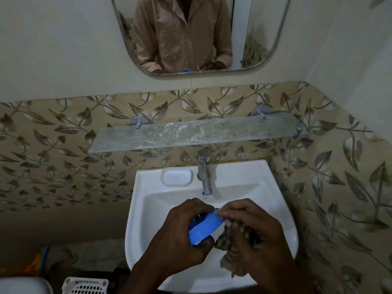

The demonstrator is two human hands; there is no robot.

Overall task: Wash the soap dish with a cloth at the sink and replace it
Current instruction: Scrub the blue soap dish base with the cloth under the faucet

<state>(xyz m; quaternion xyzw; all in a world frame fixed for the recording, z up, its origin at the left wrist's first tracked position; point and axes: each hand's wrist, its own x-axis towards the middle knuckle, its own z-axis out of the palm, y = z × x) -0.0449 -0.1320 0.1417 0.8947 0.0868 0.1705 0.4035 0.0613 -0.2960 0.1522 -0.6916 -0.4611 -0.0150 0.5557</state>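
My left hand [182, 234] grips a blue oval soap dish [204, 228], tilted on its edge over the white sink basin [148, 211]. My right hand [250, 228] holds a brown patterned cloth [230, 251] bunched under its fingers, which touch the dish's right rim. The cloth hangs down into the basin. The inside of the dish is hidden from me.
A steel tap [204, 172] stands at the back of the sink, beside a moulded soap recess [177, 177]. A glass shelf [195, 134] juts out above it, under a mirror [199, 32]. A white slotted basket [87, 286] sits on the floor at lower left.
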